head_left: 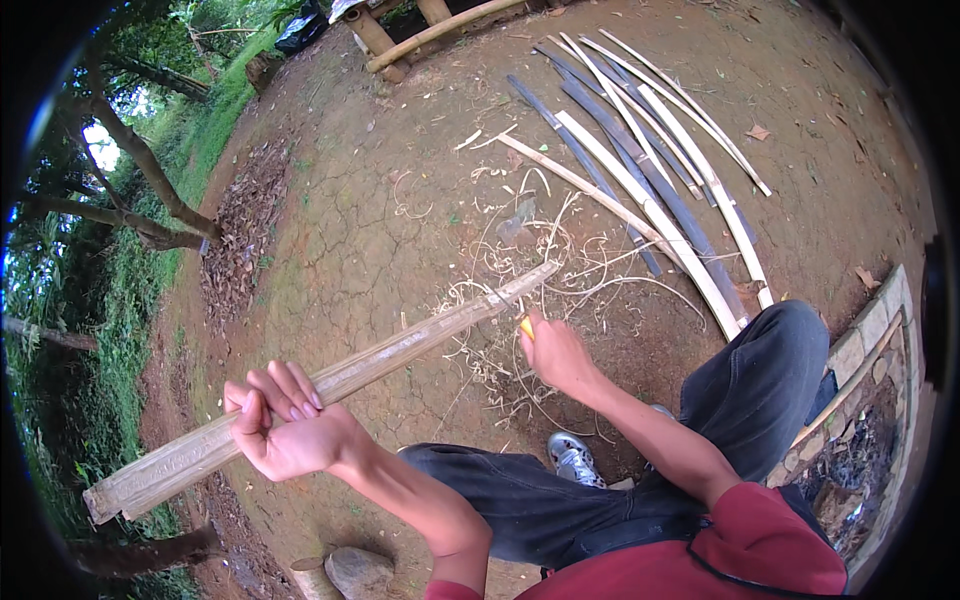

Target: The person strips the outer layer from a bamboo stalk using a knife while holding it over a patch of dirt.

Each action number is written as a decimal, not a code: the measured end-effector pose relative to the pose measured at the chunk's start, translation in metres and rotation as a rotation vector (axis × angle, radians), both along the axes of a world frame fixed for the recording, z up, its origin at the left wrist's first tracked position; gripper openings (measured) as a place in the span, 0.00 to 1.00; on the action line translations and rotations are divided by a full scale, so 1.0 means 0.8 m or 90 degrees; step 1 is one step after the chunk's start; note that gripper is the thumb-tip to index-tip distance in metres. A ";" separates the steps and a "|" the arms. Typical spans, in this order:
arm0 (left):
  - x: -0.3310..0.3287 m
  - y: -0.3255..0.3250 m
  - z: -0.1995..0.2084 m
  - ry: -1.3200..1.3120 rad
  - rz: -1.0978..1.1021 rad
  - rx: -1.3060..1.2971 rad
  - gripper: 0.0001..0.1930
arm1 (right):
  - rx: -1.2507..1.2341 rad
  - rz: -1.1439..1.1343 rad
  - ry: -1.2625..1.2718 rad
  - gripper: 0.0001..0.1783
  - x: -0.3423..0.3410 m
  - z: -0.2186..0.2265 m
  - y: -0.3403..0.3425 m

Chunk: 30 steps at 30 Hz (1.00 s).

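Observation:
A long, pale brown length of split bamboo (400,347) slants across the middle, its wide end at lower left and its narrow end near my right hand. My left hand (295,425) is closed on it toward the wide end, fingers curled over the top. My right hand (562,355) is closed around a yellow-handled tool (526,326), just below the narrow end. The tool's blade is too hard to make out, so its kind is uncertain. Thin curled shavings (485,365) lie scattered on the ground beneath.
Several pale and dark bamboo strips (640,150) lie at the upper right. A stone (358,575) sits at the lower edge. At right is a brick-edged fire pit (850,480) with ash. Trees (140,160) line the left, and a bamboo bench (440,35) stands at the back.

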<state>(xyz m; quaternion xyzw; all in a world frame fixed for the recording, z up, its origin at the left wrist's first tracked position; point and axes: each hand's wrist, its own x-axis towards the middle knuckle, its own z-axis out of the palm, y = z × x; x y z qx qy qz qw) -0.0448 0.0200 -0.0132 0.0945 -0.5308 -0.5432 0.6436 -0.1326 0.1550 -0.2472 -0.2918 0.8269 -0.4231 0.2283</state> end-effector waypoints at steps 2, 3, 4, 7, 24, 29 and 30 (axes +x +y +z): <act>-0.005 0.008 0.001 0.018 -0.048 0.001 0.12 | -0.076 0.019 -0.037 0.13 0.018 0.063 0.009; -0.005 0.010 0.000 0.021 -0.073 -0.002 0.12 | -0.110 0.048 0.001 0.13 0.031 0.076 0.010; -0.006 0.014 0.000 0.021 -0.098 -0.008 0.12 | -0.104 0.080 -0.033 0.15 0.039 0.104 0.015; -0.007 0.032 0.006 0.005 -0.162 -0.031 0.13 | -0.074 0.060 -0.010 0.14 0.048 0.119 0.023; -0.018 0.027 0.008 -0.004 0.002 -0.053 0.12 | 0.200 -0.125 -0.130 0.14 -0.028 -0.139 0.039; -0.005 -0.050 -0.007 0.027 0.291 0.059 0.12 | -0.017 -0.279 -0.039 0.14 -0.052 -0.176 0.049; -0.003 -0.057 -0.008 0.020 0.347 0.075 0.12 | -0.056 -0.306 -0.091 0.15 -0.056 -0.178 0.047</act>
